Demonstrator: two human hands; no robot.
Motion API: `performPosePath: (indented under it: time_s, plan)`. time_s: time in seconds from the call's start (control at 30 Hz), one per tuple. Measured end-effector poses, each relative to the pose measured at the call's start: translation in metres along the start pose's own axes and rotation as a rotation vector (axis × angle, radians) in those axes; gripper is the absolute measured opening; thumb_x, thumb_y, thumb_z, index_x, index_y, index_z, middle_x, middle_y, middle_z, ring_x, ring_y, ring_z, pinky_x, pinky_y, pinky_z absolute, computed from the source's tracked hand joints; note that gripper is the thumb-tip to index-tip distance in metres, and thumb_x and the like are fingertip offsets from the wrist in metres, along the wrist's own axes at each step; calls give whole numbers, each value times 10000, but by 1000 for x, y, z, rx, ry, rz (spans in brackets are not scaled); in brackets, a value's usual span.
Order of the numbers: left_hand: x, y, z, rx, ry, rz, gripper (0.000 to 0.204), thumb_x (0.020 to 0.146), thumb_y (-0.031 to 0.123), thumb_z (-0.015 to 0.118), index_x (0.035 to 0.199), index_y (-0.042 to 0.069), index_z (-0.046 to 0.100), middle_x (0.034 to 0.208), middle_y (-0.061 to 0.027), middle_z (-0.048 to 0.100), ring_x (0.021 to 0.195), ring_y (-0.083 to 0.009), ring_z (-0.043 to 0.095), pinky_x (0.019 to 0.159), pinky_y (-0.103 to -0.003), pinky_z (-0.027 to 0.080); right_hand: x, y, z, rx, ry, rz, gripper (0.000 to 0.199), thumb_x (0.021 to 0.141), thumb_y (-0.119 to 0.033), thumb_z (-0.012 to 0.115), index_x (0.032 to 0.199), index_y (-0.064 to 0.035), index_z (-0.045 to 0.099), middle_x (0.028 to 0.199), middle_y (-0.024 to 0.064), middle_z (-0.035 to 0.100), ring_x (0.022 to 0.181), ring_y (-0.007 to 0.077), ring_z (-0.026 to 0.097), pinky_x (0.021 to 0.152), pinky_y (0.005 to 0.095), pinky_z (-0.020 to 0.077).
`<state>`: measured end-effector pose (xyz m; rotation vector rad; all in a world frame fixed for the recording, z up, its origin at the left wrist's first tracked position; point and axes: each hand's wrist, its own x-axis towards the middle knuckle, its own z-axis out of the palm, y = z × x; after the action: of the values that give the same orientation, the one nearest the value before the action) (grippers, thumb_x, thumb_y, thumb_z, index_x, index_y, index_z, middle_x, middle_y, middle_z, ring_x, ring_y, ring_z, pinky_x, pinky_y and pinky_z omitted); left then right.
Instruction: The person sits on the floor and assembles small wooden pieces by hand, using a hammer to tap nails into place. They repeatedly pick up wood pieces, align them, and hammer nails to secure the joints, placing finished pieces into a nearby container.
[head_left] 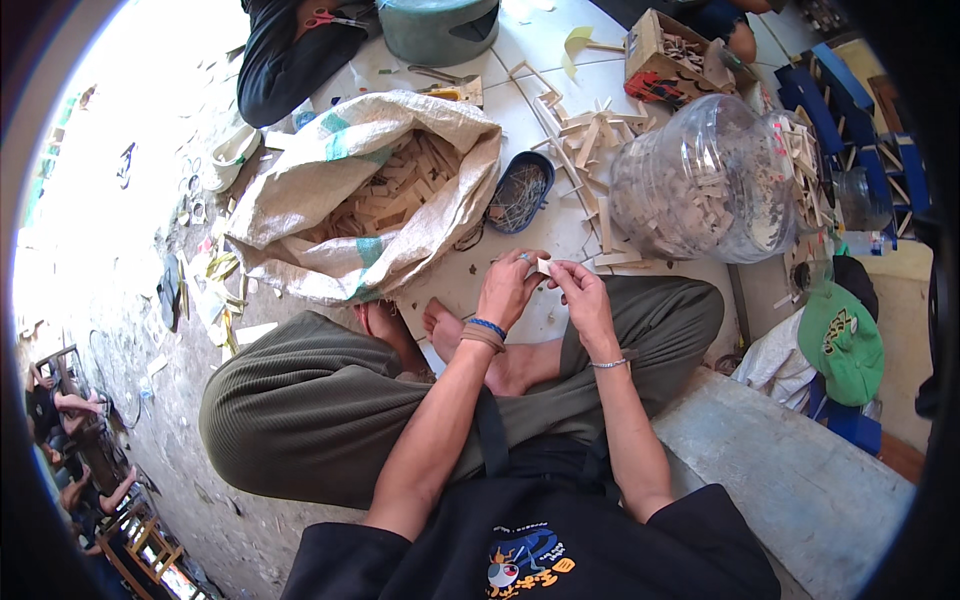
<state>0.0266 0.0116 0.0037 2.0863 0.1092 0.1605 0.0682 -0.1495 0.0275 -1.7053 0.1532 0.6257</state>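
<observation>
Pale wood: we see a small wooden piece at frame centre, pinched between both hands above the crossed legs. Left hand has fingers curled, thumb and fingertips closed on the piece's left side; blue band and brown band on that wrist. Right hand has fingertips closed on the piece's right side, thin bracelet on the wrist. Both hands touch at the piece.

Just below the hands we see bare feet resting on olive trousers. Just above the hands, loose wooden sticks lie scattered on the white tiled floor. Left of those, a dark blue oval tray holds thin wire-like bits. Further left, an open woven sack is full of wooden offcuts. Upper right, a clear plastic jug lies on its side with small wooden pieces inside. Right edge: green cap on a cloth pile. Top centre: a teal bucket; top right, a cardboard box with wooden parts. Top left, another person's dark sleeve with red-handled scissors on it.
</observation>
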Motion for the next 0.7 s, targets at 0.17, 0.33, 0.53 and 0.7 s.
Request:
performPosePath:
  time_s: [0.17,0.33,0.53,0.7]
  plan:
    - [4,-1,-3,-24,-41,-31,318,911,150,763,1226,104,746,1128,-161,722,999,-380,698,869,-451,561,-3,-14,-2,-48,18,-68,321,1021,-261,721,1140,36,742,869,11,733,786,75,660,723,239,502]
    - [4,-3,-4,-142,-64,-82,331,915,158,765,1242,109,749,1110,-159,718,963,-374,715,840,-438,573,-2,-18,0,-144,21,-123,275,1011,-241,727,1138,1,759,826,12,720,796,74,678,745,247,519]
    - [3,-4,-5,-162,-74,-90,319,914,168,757,1228,113,753,1117,-164,716,1001,-390,701,864,-457,560,-1,-13,-2,-244,43,-195,247,1005,-246,726,1144,-49,783,791,14,713,780,71,681,730,254,524]
    - [2,-5,-2,-169,-57,-67,321,912,177,761,1226,108,754,1130,-166,716,1010,-390,700,870,-458,558,-1,-8,-4,-256,50,-206,278,1005,-284,723,1151,-56,784,783,18,728,779,70,676,724,261,519]
